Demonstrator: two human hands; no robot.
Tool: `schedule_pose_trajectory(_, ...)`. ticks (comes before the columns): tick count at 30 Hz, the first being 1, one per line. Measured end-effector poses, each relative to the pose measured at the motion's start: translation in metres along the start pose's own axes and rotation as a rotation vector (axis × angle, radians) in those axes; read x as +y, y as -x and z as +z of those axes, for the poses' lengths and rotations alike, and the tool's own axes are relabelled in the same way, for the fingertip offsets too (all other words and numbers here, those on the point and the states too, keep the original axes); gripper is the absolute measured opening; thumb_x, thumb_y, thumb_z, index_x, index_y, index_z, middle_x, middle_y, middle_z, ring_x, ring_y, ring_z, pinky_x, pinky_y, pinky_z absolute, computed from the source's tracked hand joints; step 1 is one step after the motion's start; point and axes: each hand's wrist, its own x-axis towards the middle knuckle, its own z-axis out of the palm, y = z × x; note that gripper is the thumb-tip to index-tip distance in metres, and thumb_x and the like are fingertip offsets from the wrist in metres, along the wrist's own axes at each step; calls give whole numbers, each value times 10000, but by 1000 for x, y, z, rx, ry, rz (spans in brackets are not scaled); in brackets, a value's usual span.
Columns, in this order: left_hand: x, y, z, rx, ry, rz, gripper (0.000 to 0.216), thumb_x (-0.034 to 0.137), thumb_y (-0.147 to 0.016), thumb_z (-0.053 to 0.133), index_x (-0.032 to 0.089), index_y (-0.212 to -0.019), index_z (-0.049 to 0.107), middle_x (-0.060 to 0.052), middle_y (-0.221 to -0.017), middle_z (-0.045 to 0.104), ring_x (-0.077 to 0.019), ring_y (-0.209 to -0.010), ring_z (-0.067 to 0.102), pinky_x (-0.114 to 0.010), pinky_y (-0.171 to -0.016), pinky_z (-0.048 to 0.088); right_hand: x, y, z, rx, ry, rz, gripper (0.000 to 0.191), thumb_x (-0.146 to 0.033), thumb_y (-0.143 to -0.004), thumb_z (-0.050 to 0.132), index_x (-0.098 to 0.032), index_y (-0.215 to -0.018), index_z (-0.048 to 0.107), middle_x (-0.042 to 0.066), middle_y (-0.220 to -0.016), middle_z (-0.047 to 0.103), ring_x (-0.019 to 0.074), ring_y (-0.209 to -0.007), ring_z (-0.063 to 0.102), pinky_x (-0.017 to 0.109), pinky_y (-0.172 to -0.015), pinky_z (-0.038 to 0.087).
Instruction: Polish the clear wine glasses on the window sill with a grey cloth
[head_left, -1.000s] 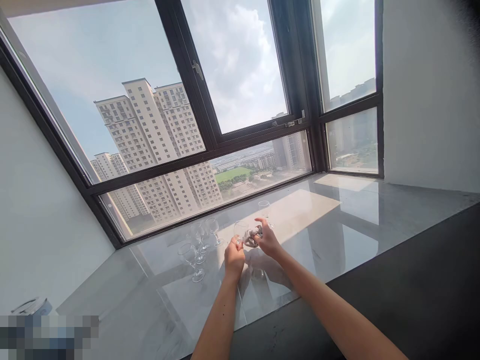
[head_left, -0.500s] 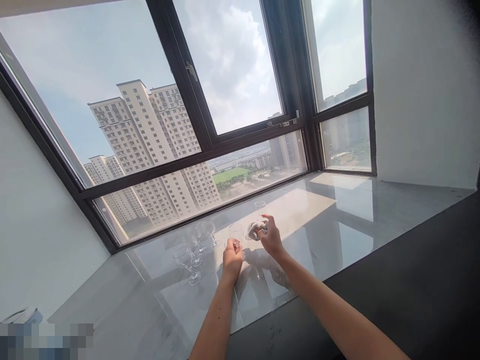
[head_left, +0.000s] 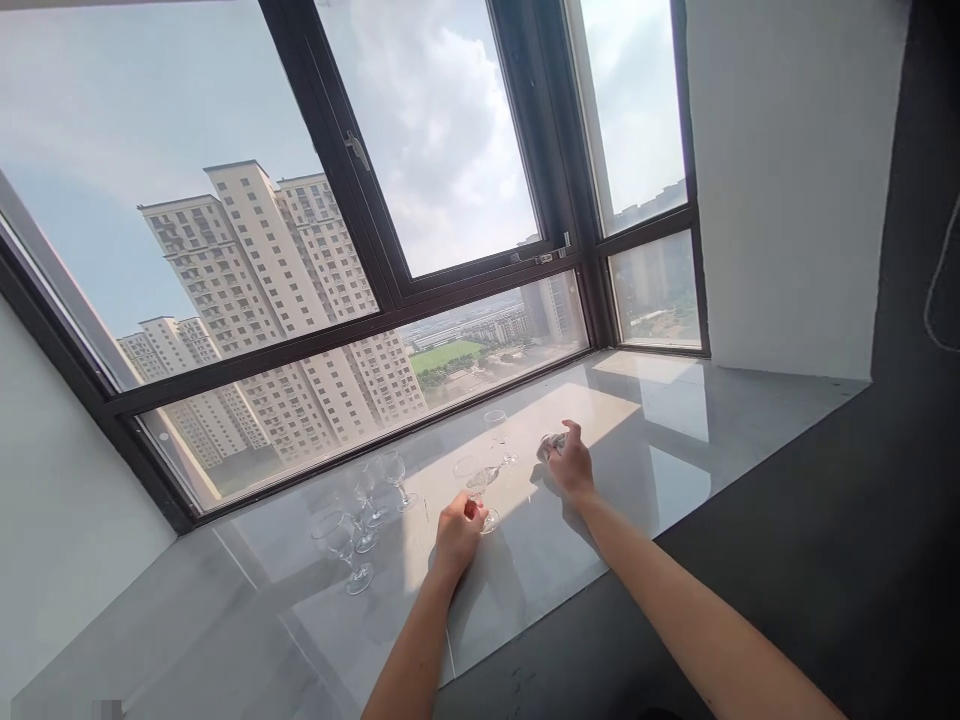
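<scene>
My left hand [head_left: 457, 532] is closed around the stem of a clear wine glass [head_left: 466, 470]. The foot of that glass shows just right of my fingers, at the sill's surface; whether it rests there I cannot tell. A crumpled greyish-white cloth [head_left: 551, 446] is bunched in my right hand [head_left: 574, 468], which is apart from the glass, to its right. Behind and between my hands stands another wine glass [head_left: 496, 432], upright. To the left of my left hand, several more stemmed glasses stand close together, the nearest glass [head_left: 340, 540] in front.
A glossy grey tiled window sill [head_left: 525, 590] carries the glasses, with sunlight and shadow patches across it. Dark window frames [head_left: 375, 325] rise at the back. White walls flank both sides, the right wall [head_left: 787, 200] meeting the sill. The sill's front edge drops to a dark area.
My right hand has moved right with the cloth, away from the glass in my left hand. The view has shifted to the right. The glass behind now shows more fully.
</scene>
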Motion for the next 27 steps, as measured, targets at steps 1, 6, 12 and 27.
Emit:
schedule_pose_trajectory(1, 4, -1, 5, -9, -30, 20, 113, 304, -794, 574, 207, -737, 562, 16, -705, 624, -138, -675, 571, -256, -683, 414, -1, 2, 4, -1, 1, -11, 475, -236, -795, 503, -232, -1263, 427, 40, -882, 562, 251, -859, 560, 379, -762, 442)
schedule_pose_trajectory(6, 19, -20, 36, -55, -137, 27, 124, 271, -812, 581, 204, -709, 563, 7, -720, 627, -147, -724, 580, -260, -704, 402, -3, 9, 15, -29, 27, -46, 471, -220, -799, 476, -236, -1269, 446, 23, -855, 554, 220, -836, 551, 351, -770, 445)
schedule_pose_trajectory(12, 33, -54, 70, -53, -254, 62, 85, 294, -854, 595, 225, -834, 639, -35, -900, 689, -201, -962, 596, -297, -848, 405, -3, 8, 12, -21, 89, -35, 492, -194, -818, 492, -197, -1306, 429, 59, -909, 574, 235, -891, 550, 361, -818, 435)
schedule_pose_trajectory(27, 47, -13, 38, 179, -267, 149, 254, 256, -953, 383, 221, -881, 624, -57, -860, 638, -201, -855, 589, -316, -800, 438, -4, 7, 5, -1, 133, -18, 475, -185, -836, 478, -204, -1309, 440, 39, -851, 515, 230, -852, 527, 329, -755, 424)
